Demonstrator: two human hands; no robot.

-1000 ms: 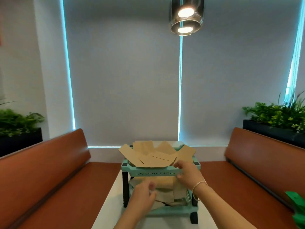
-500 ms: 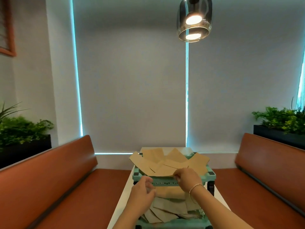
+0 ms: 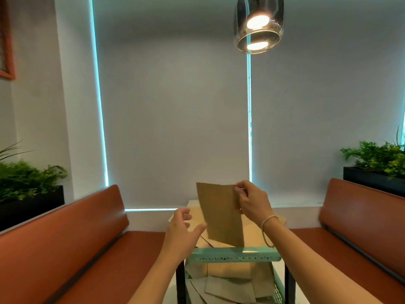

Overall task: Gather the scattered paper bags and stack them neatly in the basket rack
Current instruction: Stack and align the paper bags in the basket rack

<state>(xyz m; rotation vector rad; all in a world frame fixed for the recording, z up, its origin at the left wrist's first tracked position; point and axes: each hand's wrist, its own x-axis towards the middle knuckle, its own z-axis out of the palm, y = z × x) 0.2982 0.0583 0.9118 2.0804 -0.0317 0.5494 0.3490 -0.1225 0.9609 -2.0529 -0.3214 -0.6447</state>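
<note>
Right hand (image 3: 252, 202) hides paper bag's (image 3: 221, 213) edge; rack (image 3: 236, 255) cropped below.

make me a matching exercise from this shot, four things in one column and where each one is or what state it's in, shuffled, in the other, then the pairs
Things
1. right hand
2. left hand
3. lifted paper bag
4. lower shelf bags

Places or states
A. lying in a loose jumble under the green top tier
B. fingers spread, holding nothing, just left of the bag
C. pinching the bag's upper right corner
D. held upright in the air above the basket rack

Pairs: 1-C, 2-B, 3-D, 4-A
</note>
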